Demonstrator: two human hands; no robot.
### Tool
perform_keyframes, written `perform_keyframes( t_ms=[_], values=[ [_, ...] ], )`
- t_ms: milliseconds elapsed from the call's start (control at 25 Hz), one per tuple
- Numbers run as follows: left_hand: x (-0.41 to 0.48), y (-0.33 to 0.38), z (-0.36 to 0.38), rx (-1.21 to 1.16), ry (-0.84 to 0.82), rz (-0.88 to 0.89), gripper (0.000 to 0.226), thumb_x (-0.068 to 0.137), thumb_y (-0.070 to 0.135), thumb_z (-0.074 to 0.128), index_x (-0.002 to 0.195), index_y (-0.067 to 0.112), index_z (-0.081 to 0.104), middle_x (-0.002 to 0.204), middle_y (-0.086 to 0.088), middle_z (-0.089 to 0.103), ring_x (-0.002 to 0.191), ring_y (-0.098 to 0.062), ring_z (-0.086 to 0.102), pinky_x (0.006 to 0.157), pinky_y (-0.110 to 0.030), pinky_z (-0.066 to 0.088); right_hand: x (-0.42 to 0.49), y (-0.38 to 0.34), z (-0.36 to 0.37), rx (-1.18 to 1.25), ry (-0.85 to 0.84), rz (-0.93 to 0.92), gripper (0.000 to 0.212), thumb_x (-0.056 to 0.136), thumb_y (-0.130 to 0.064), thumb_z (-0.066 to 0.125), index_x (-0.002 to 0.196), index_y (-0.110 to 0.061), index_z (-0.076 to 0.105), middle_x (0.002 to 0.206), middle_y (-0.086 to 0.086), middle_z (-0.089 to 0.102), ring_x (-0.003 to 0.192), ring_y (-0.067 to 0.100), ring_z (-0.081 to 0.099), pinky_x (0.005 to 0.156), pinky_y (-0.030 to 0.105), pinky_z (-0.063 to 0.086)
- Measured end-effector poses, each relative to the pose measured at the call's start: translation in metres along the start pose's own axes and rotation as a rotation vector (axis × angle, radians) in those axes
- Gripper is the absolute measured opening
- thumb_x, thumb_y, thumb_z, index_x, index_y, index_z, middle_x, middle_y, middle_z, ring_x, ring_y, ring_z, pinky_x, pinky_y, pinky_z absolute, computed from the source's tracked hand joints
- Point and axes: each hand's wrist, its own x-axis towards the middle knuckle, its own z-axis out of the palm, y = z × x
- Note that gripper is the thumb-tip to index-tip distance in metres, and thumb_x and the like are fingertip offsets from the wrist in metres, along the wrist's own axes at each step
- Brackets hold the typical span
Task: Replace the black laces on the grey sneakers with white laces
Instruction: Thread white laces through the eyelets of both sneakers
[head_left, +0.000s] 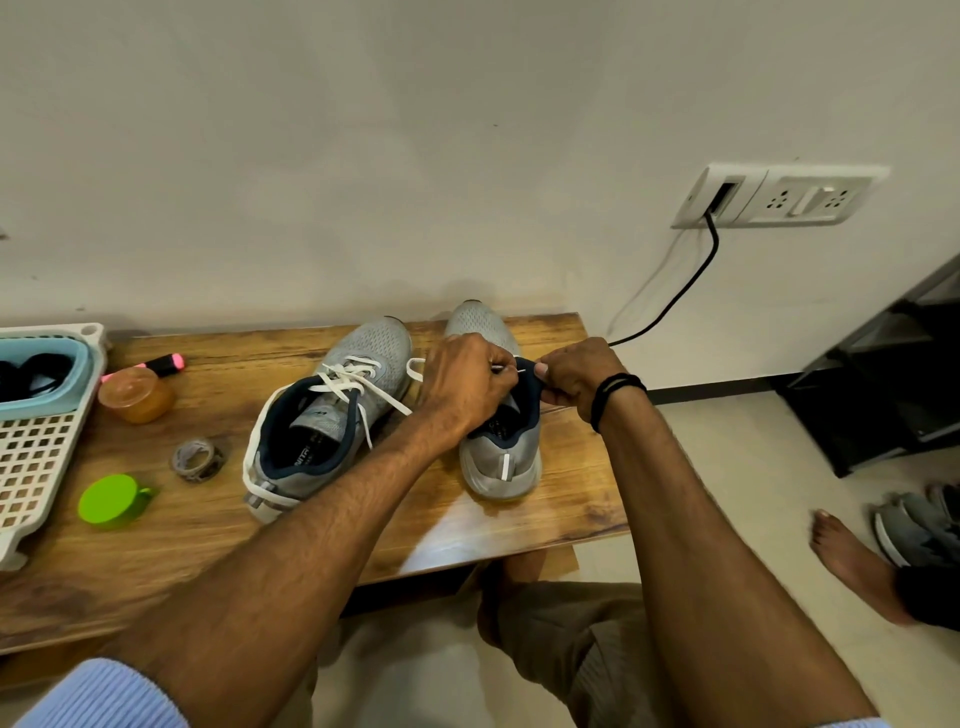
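**Wooden worktop against a plain wall: second sneaker being laced**

Head view. A wooden worktop (467, 525) stands against a pale wall carrying a socket plate (779, 197) and a black cable (691, 280).

Position of task items: both grey sneakers stand toe to the wall at mid-worktop. The laced sneaker (332, 410) already carries white laces (358, 382), left untied. The second sneaker (501, 457) stands just beside it, nearer the worktop's right edge.

Hands: the left hand (465, 384) has its fingers curled, pinching a white lace (506, 369) over the second sneaker's throat. The right hand (576, 376) has its fingers closed on that sneaker's dark collar edge. The eyelets are hidden by the hands.

Risks, as judged:
- The thin lace tip may be lost from the pinch, so threading would need restarting.
- An eyelet may be skipped or crossed wrongly, the row being covered.
- A hard pull may drag the second sneaker toward the near edge.
- Unequal ends may result if the lace is not centred.

Counts:
- sneakers on worktop: 2
- sneakers fully laced white: 1
- black laces seen on them: 0
- hands: 2
- basket (36, 452): 1
- highlighter (156, 365): 1
- amber jar (137, 395): 1
- tape roll (197, 460): 1
- green lid (111, 501): 1
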Motion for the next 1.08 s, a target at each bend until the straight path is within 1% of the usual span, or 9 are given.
perform_keyframes(
  t_ms=[80, 200, 320, 400, 520, 600, 720, 840, 1080],
  values=[
    [-0.001, 0.001, 0.000, 0.026, 0.012, 0.026, 0.021, 0.090, 0.026, 0.066, 0.105, 0.020, 0.080, 0.096, -0.005, 0.076, 0.088, -0.022, 0.068, 0.080, -0.037, 0.054, 0.004, 0.001, 0.000, -0.013, -0.006, -0.010, 0.024, 0.086, 0.009, 0.062, 0.110, 0.011, 0.066, 0.089, 0.014, 0.062, 0.072, 0.021, 0.061, 0.070, 0.034, 0.058],
    [-0.002, 0.000, 0.002, 0.073, 0.028, 0.037, 0.021, 0.091, 0.029, 0.065, 0.105, 0.023, 0.079, 0.096, -0.004, 0.076, 0.090, -0.023, 0.067, 0.082, -0.039, 0.053, 0.008, 0.002, -0.001, -0.001, -0.010, -0.006, 0.009, 0.085, 0.009, 0.063, 0.091, 0.004, 0.067, 0.079, 0.011, 0.061, 0.070, 0.021, 0.061, 0.071, 0.035, 0.059],
    [-0.002, 0.000, 0.006, 0.151, 0.029, 0.059, 0.022, 0.095, 0.033, 0.059, 0.106, 0.024, 0.077, 0.100, -0.001, 0.073, 0.098, -0.023, 0.062, 0.089, -0.041, 0.046, 0.012, 0.004, -0.001, -0.053, -0.001, -0.031, 0.017, 0.084, 0.006, 0.064, 0.074, -0.007, 0.060, 0.077, 0.008, 0.060, 0.078, 0.023, 0.063, 0.086, 0.045, 0.059],
    [-0.003, 0.000, 0.009, 0.199, 0.007, 0.080, 0.025, 0.100, 0.034, 0.052, 0.108, 0.022, 0.071, 0.106, 0.000, 0.069, 0.105, -0.023, 0.056, 0.093, -0.041, 0.036, 0.014, 0.006, 0.001, -0.052, 0.024, -0.044, 0.018, 0.083, 0.006, 0.064, 0.070, -0.006, 0.060, 0.073, 0.008, 0.062, 0.076, 0.024, 0.064, 0.086, 0.047, 0.058],
    [-0.003, 0.000, 0.011, 0.263, -0.012, 0.085, 0.030, 0.104, 0.037, 0.041, 0.110, 0.022, 0.066, 0.109, 0.001, 0.067, 0.107, -0.022, 0.053, 0.094, -0.039, 0.029, 0.018, 0.008, 0.001, -0.081, 0.020, -0.076, 0.021, 0.083, -0.001, 0.066, 0.072, -0.015, 0.055, 0.096, 0.012, 0.062, 0.091, 0.028, 0.066, 0.087, 0.046, 0.058],
    [-0.003, 0.000, 0.012, 0.294, -0.002, 0.084, 0.032, 0.104, 0.037, 0.038, 0.111, 0.022, 0.065, 0.108, 0.001, 0.067, 0.105, -0.021, 0.053, 0.094, -0.039, 0.027, 0.018, 0.009, 0.000, -0.089, 0.011, -0.088, 0.023, 0.084, -0.003, 0.066, 0.073, -0.018, 0.053, 0.101, 0.013, 0.061, 0.093, 0.028, 0.064, 0.089, 0.046, 0.057],
    [-0.004, 0.002, 0.014, 0.324, 0.020, 0.070, 0.023, 0.098, 0.029, 0.048, 0.111, 0.023, 0.066, 0.107, 0.002, 0.068, 0.105, -0.020, 0.054, 0.097, -0.039, 0.027, 0.021, 0.011, 0.004, -0.090, 0.013, -0.072, 0.019, 0.082, -0.001, 0.066, 0.072, -0.014, 0.058, 0.096, 0.013, 0.063, 0.096, 0.032, 0.066, 0.088, 0.049, 0.057],
    [-0.006, 0.010, 0.017, 0.332, 0.045, -0.015, 0.022, 0.088, 0.025, 0.055, 0.103, 0.021, 0.070, 0.100, 0.003, 0.069, 0.101, -0.019, 0.056, 0.095, -0.036, 0.027, 0.027, 0.013, 0.010, -0.094, 0.076, -0.074, 0.002, 0.078, 0.000, 0.067, 0.077, 0.002, 0.067, 0.078, 0.012, 0.066, 0.090, 0.034, 0.071, 0.078, 0.053, 0.059],
    [-0.007, 0.025, 0.020, 0.358, 0.070, -0.182, 0.014, 0.079, 0.028, 0.062, 0.088, 0.018, 0.068, 0.090, -0.002, 0.068, 0.093, -0.022, 0.057, 0.094, -0.037, 0.033, 0.023, 0.016, 0.018, 0.012, 0.087, -0.034, 0.007, 0.072, 0.003, 0.066, 0.076, 0.006, 0.072, 0.069, 0.012, 0.067, 0.070, 0.029, 0.068, 0.071, 0.056, 0.059]
  ],
)
